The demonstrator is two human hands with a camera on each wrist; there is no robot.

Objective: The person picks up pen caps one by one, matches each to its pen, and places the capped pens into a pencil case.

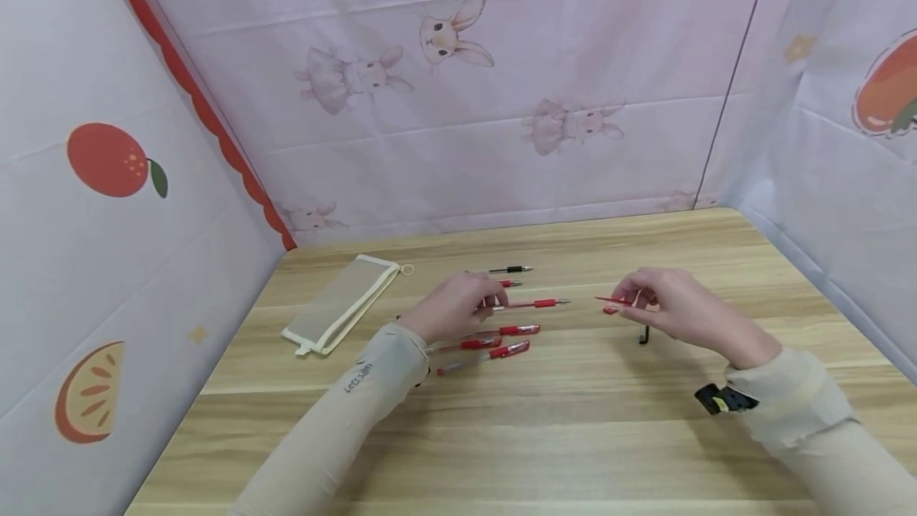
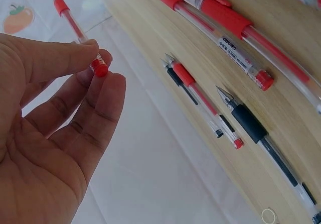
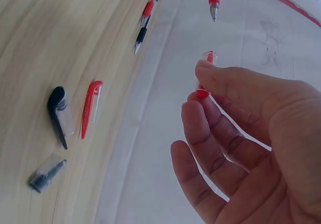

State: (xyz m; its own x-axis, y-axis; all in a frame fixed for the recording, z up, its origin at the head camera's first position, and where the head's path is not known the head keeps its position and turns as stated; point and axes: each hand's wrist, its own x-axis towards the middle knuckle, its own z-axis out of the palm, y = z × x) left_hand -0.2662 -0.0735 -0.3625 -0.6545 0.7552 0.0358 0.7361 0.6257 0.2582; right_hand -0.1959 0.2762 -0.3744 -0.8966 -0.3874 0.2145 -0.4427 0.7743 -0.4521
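Note:
My left hand (image 1: pixel 458 305) pinches a red gel pen (image 2: pixel 75 25) by its rear end between thumb and fingers. The pen (image 1: pixel 544 303) has no cap, and its metal tip points right. Across from it, my right hand (image 1: pixel 669 305) pinches a clear and red pen cap (image 3: pixel 204 78) with thumb and fingertips. In the right wrist view the pen tip and the cap are in line, with a gap between them. Below the right hand, another red cap (image 3: pixel 90 108) and two black caps, one long-clipped (image 3: pixel 59 116) and one on its side (image 3: pixel 47 174), lie on the table.
Uncapped pens, a black one (image 2: pixel 251 123) and a red one (image 2: pixel 183 73) among them, lie beyond my left hand. Several capped red pens (image 1: pixel 510 350) lie nearer me. A zip pouch (image 1: pixel 344 293) rests at the left of the wooden table (image 1: pixel 544 436). Printed cloth hangs around it.

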